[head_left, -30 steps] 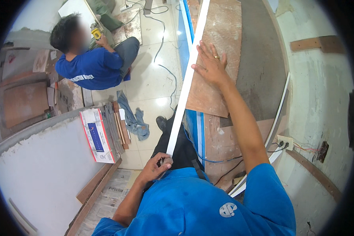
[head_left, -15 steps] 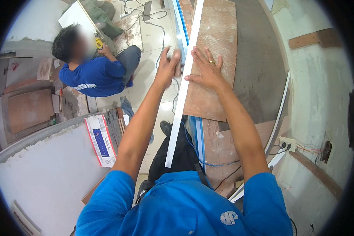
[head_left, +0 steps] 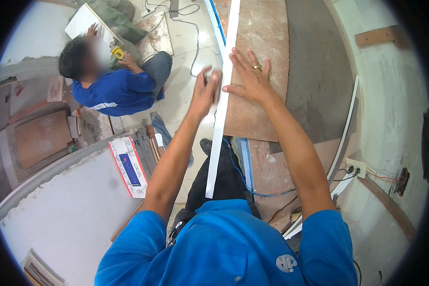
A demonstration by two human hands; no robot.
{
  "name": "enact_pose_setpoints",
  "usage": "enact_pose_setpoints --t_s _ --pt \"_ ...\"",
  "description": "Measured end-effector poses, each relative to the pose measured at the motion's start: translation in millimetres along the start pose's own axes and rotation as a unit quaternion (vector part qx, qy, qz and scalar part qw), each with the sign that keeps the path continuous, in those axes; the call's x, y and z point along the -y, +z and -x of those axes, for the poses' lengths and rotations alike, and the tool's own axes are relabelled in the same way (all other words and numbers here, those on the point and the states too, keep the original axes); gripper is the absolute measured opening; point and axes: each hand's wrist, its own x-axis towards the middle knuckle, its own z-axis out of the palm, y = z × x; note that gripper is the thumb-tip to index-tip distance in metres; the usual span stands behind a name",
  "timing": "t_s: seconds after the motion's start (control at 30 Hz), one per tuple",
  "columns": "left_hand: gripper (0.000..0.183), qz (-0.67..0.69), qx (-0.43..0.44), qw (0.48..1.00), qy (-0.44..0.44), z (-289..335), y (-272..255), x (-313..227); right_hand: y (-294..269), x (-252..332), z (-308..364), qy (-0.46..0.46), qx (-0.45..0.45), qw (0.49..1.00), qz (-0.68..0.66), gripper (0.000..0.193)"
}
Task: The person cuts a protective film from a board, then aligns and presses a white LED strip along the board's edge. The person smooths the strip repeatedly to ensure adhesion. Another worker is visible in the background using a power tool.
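A long, narrow white strip [head_left: 219, 138] runs lengthwise, its far part along the left edge of a brown plywood panel [head_left: 267, 114] and its near end out over my leg. My right hand [head_left: 253, 78] lies with fingers spread, thumb and fingertips on the strip and the palm side over the panel. Beside the strip's left edge is my left hand [head_left: 206, 95], its fingers curled and smeared by motion. Something small and blurred seems to sit between those fingers and the strip, too unclear to name.
At the far left a co-worker in blue crouches with a yellow power tool [head_left: 117, 51] at a white board [head_left: 86, 23]. Cables [head_left: 197, 40] trail over the tiled floor. Bundled flat packs [head_left: 128, 167] lean at the left. A wall socket [head_left: 355, 168] with plugs is at the right.
My left hand stays at the strip's edge, still blurred. The view has shifted a little. One of the co-worker's hands now shows on the white board.
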Motion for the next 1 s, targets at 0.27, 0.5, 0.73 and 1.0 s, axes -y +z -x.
enact_pose_setpoints --t_s 0.27,0.5,0.73,1.0 --pt "0.07 0.002 -0.002 1.0 -0.027 -10 7 -15 17 -7 1 -0.006 -0.016 1.0 0.017 0.111" --pt "0.067 -0.063 0.0 0.998 0.017 29 -2 1 7 -7 0 -0.005 -0.021 0.999 0.03 0.111" --pt "0.078 -0.1 -0.006 0.995 -0.008 13 -1 0 -1 1 -5 0.028 0.032 0.998 0.048 0.112" --pt "0.065 0.207 0.066 0.943 -0.252 192 -84 15 -16 25 -6 0.045 0.071 0.996 0.023 0.114"
